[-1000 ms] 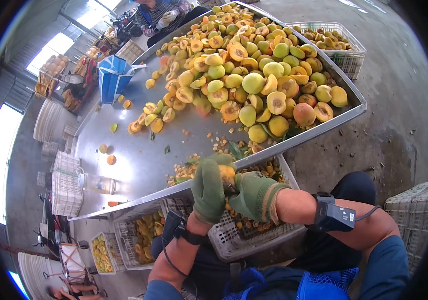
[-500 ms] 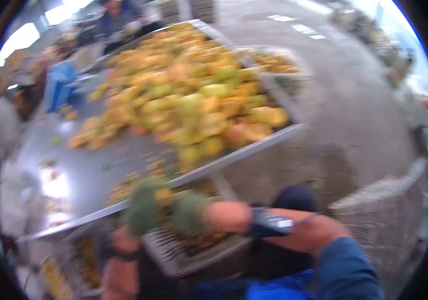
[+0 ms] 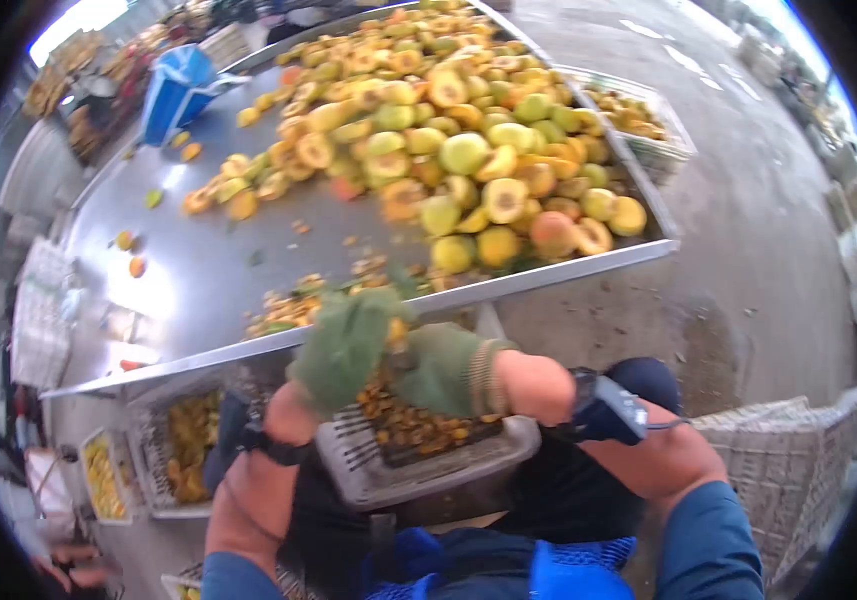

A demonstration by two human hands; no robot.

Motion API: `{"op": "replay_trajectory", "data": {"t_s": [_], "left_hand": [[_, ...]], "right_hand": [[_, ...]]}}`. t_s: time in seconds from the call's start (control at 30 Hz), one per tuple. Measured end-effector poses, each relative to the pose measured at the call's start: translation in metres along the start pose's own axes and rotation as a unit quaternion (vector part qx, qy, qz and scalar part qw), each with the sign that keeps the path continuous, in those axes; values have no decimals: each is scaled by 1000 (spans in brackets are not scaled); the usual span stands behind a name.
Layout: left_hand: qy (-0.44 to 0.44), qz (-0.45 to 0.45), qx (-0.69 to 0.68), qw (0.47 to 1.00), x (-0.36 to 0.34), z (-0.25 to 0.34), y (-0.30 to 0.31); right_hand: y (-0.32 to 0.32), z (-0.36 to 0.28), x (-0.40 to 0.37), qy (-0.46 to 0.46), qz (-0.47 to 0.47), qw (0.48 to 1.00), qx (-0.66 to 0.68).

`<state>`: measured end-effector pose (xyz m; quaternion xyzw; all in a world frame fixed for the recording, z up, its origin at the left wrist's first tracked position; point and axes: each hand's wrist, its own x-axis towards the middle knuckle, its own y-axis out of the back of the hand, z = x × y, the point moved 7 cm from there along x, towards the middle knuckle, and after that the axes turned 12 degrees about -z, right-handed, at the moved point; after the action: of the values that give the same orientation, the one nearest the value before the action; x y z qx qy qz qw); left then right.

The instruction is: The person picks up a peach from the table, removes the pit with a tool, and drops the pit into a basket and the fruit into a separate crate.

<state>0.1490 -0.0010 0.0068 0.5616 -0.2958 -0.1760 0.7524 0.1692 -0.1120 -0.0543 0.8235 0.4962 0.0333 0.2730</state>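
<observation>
My left hand [image 3: 350, 345], in a green glove, is closed around a small yellow piece of peach [image 3: 398, 328] at the table's near edge. My right hand [image 3: 440, 370], gloved the same way with a ribbed cuff, is curled up against it. Whatever the right fingers grip is hidden between the gloves. Just below both hands stands a grey plastic crate [image 3: 428, 490] with peach pits [image 3: 423, 425] in it. Past the hands, a large heap of whole and halved yellow peaches [image 3: 463, 155] lies on the metal table [image 3: 188, 290].
Scraps and pits [image 3: 288, 308] lie along the table's raised near rim. A blue and white bag [image 3: 176, 95] sits at the far left. Crates with peaches [image 3: 183, 445] stand at lower left, another crate [image 3: 663, 150] beyond the right rim, and stacked crates [image 3: 768, 450] at right.
The view has turned and sharpened, so the table and heap sit higher and further right. Both hands stay close together above the crate, the left still around the yellow piece.
</observation>
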Motion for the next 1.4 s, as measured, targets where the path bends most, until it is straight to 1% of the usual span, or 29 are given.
{"op": "replay_trajectory", "data": {"t_s": [0.03, 0.1, 0.13, 0.17, 0.23, 0.27, 0.3, 0.33, 0.37, 0.4, 0.47, 0.5, 0.57, 0.6, 0.67, 0.7, 0.8, 0.87, 0.9, 0.97, 1.0, 1.07, 1.1, 1.17, 1.23, 1.27, 1.3, 1.37, 1.4], "left_hand": [[-3, -2, -123, 992, 16, 7, 10], [73, 20, -290, 954, 13, 4, 15], [106, 32, -374, 921, 11, 2, 12], [68, 44, -300, 950, 11, 7, 15], [64, 72, -293, 951, 8, 3, 8], [63, 84, -291, 951, 5, 2, 6], [23, 65, -202, 977, 12, 8, 12], [49, 50, -241, 968, 13, 5, 11], [75, 36, -280, 956, 13, 3, 9], [102, 21, -318, 942, 12, 0, 6], [91, 22, -290, 952, 9, -2, 4], [83, 25, -274, 958, 11, -4, 3], [78, 67, -270, 957, 10, -4, 4], [77, 85, -268, 957, 8, -2, 5], [143, 82, -376, 912, 6, -5, 0], [174, 80, -429, 883, 5, -8, -4], [189, 67, -397, 896, 7, -8, -5], [196, 76, -410, 887, 7, -10, -6], [200, 80, -417, 883, 7, -11, -7], [170, 87, -363, 912, 9, -7, -3], [154, 92, -336, 925, 10, -5, 0], [191, 95, -411, 886, 6, -7, -4], [209, 97, -448, 864, 4, -9, -6], [161, 122, -337, 919, 4, -4, 0], [146, 138, -309, 930, 4, -3, 5], [156, 141, -336, 918, 5, -4, 6], [166, 144, -364, 905, 4, -6, 6], [159, 148, -394, 893, 5, -11, 3], [155, 150, -410, 886, 4, -13, 1]], "right_hand": [[0, -2, -1, 25, -34, 999, 33], [4, -17, -11, 60, -96, 989, 90], [5, -19, -12, 25, -104, 987, 119], [7, -21, -16, -12, -110, 983, 147], [17, -36, -25, -85, -122, 973, 175], [14, -30, -20, -74, -87, 984, 136], [10, -27, -14, -64, -51, 992, 94], [10, -26, -10, -55, -16, 997, 51], [9, -20, -12, -78, -3, 997, 7], [9, -19, -11, -80, -4, 997, 8], [5, -13, -8, -82, -7, 996, 14], [2, -8, -5, -73, -19, 996, 56], [-10, 0, -2, -56, -46, 987, 143], [-7, -5, -3, -40, -51, 984, 164], [0, -19, -8, -9, -59, 976, 207], [1, -15, -7, -23, -47, 985, 166], [0, -9, -4, -55, -3, 997, 53], [4, -14, -7, -60, 39, 997, -6], [2, -13, -6, -47, 39, 998, -10], [-1, -8, -2, -22, 42, 999, -18], [-3, -7, -1, -28, 24, 999, 21], [-6, -8, -1, -39, -14, 994, 99], [-6, -10, -1, -26, -18, 991, 127], [-6, -14, -3, 1, -26, 983, 183], [-5, -18, -7, -55, -70, 972, 219], [-3, -22, -9, -80, -92, 964, 237], [0, -28, -11, -69, -91, 958, 261], [10, -35, -16, -49, -86, 946, 308], [13, -36, -19, -59, -89, 946, 305]]}}
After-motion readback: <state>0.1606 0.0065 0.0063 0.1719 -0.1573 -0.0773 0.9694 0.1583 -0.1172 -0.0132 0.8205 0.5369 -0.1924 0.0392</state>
